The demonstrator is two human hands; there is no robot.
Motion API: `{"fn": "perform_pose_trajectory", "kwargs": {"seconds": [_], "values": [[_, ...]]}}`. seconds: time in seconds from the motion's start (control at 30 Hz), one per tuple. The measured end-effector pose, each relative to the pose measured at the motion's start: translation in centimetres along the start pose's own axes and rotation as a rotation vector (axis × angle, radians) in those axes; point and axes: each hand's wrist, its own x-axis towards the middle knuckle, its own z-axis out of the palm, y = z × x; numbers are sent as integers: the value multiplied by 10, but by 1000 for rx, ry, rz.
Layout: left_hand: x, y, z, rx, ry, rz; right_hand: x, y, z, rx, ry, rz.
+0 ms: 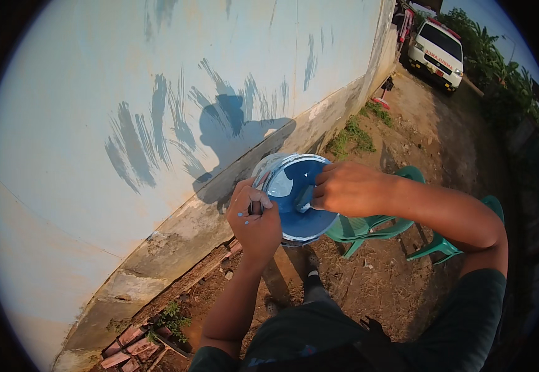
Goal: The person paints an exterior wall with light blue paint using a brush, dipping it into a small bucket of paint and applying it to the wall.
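Note:
My left hand (pixel 254 218) is closed on the near-left rim of a white paint bucket (pixel 269 168), keeping it up in front of my body. Blue paint (pixel 310 224) fills its bottom and coats the inner wall. Over the far-right side of the opening, my right hand (pixel 353 187) grips a paintbrush (pixel 304 199). The brush's paint-covered end points down into the bucket; its handle is hidden by my fingers. Spots of pale blue paint mark my left hand. Beside me, a pale wall (pixel 52 142) carries streaky grey-blue strokes (pixel 158 102) and my shadow.
Green plastic chairs (pixel 359 228) stand behind the bucket and to the right. Broken bricks (pixel 127 347) lie along the wall's base at lower left. Grass tufts (pixel 353 135) grow by the wall. A white ambulance van (pixel 437 53) is parked on the dirt path at upper right.

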Motion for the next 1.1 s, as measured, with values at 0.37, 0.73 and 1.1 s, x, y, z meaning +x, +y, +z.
{"fn": "perform_pose_trajectory", "kwargs": {"seconds": [0.37, 0.73, 1.1], "values": [[14, -8, -10, 49, 11, 30, 2, 5, 5, 69, 69, 42], [15, -25, -76, -33, 207, -161, 10, -23, 32, 1433, 756, 745], [-34, 4, -197, 155, 543, -123, 157, -113, 137, 2702, 867, 672]]}}
